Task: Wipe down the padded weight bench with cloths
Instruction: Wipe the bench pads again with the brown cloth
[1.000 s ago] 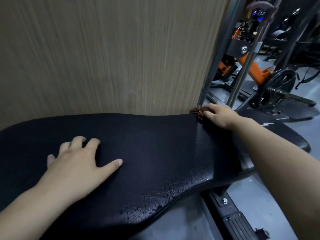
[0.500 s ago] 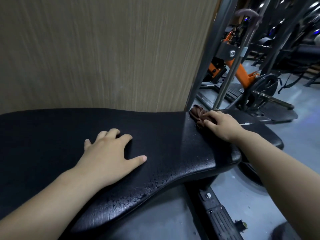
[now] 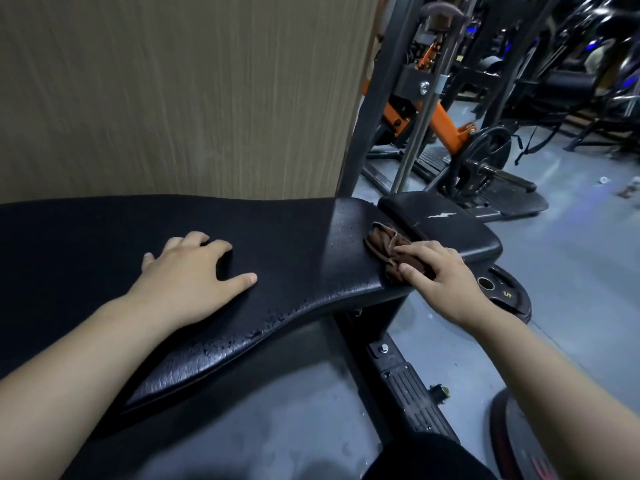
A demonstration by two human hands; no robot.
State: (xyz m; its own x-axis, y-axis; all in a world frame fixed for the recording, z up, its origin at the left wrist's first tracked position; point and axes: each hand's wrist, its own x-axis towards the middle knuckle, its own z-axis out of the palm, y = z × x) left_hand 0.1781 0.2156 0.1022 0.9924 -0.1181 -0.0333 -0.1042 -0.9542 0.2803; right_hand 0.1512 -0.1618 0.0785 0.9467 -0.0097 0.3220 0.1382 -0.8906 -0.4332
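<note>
The black padded bench (image 3: 284, 244) runs across the view from the left, with water droplets along its near edge and right end. My left hand (image 3: 188, 278) lies flat on the pad's middle, fingers spread. A crumpled brown cloth (image 3: 382, 242) sits at the bench's right end, near its front corner. My right hand (image 3: 440, 278) presses down on the cloth with its fingers curled over it. A second, smaller black pad (image 3: 446, 223) adjoins the bench on the right.
A wood-grain wall panel (image 3: 180, 95) stands right behind the bench. A black weight plate (image 3: 509, 299) lies on the floor under my right wrist. The bench's metal base (image 3: 405, 379) runs along the grey floor. An orange-framed machine (image 3: 446, 126) with a loaded plate stands behind.
My right hand has dragged the cloth from the bench's far edge toward the near right corner. My left hand stays flat on the pad. The view has shifted left along the bench.
</note>
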